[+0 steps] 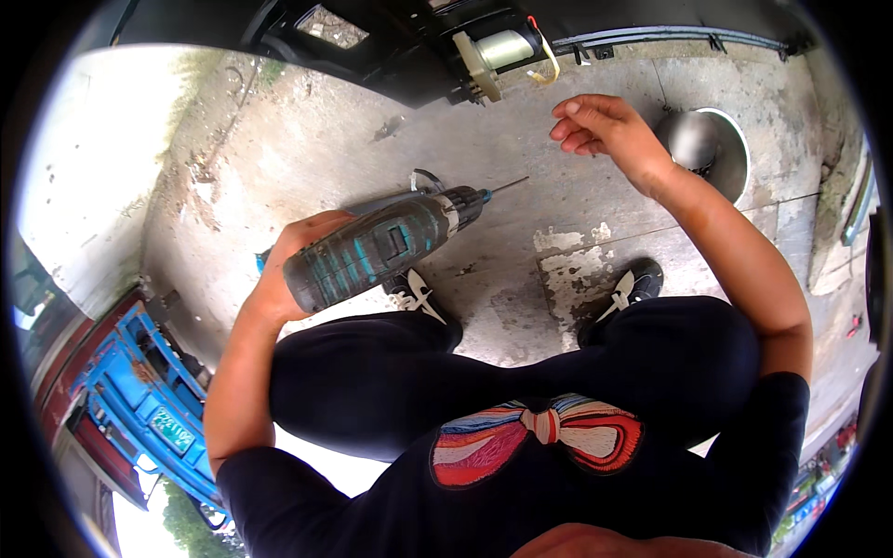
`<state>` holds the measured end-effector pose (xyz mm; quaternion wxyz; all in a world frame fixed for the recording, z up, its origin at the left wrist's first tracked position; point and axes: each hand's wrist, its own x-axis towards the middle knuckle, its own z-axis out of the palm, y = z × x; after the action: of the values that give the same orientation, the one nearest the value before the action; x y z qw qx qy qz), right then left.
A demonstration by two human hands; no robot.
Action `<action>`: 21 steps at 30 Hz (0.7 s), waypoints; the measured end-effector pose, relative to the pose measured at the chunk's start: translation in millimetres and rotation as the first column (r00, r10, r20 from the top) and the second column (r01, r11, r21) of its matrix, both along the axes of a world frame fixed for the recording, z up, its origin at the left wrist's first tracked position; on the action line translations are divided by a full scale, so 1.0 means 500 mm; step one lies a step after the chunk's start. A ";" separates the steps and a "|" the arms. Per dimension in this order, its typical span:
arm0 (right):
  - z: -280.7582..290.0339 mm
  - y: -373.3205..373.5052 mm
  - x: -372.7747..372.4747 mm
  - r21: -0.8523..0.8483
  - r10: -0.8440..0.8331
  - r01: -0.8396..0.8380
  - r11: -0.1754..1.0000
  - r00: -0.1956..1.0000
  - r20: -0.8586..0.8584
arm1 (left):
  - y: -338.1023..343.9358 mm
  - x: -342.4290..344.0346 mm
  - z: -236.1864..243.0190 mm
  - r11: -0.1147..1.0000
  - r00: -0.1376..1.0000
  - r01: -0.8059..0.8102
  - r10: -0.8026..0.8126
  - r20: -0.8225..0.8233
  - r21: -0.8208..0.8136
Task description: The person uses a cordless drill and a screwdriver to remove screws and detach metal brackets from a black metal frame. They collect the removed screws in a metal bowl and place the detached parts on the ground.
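Nearest, a dark shirt with a colourful bow design was worn. Over the left shoe, a black-and-teal power drill was grasped in the left hand, its thin bit pointed forward and right. The right hand was raised farther out, fingers loosely curled; whether anything small was pinched could not be told. A round metal bowl was set on the concrete floor beyond. Farthest, a pale cylindrical motor with wires was seen at a black panel.
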<state>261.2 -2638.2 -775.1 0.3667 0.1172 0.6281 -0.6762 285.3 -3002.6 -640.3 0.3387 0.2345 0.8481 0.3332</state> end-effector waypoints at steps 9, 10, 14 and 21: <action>0.049 -0.087 -0.097 0.178 -0.176 0.140 0.974 0.962 0.209 | -0.078 -0.001 -0.053 0.967 0.996 -0.083 0.088 -0.010 0.243; 0.050 -0.101 -0.102 0.202 -0.235 0.190 0.961 0.944 0.230 | -0.090 0.006 -0.072 0.955 0.994 -0.085 0.101 -0.043 0.283; 0.031 -0.152 -0.120 0.237 -0.406 0.353 0.905 0.884 0.232 | -0.125 0.019 -0.115 0.912 0.992 -0.111 0.128 -0.017 0.395; 0.015 -0.201 -0.139 0.240 -0.494 0.445 0.863 0.843 0.212 | -0.182 0.035 -0.177 0.851 0.995 -0.081 0.100 -0.008 0.519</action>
<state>191.9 -2738.8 -767.5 0.2582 0.3905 0.5839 -0.6632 302.6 -3093.8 -728.7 0.2321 0.2825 0.7431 0.5604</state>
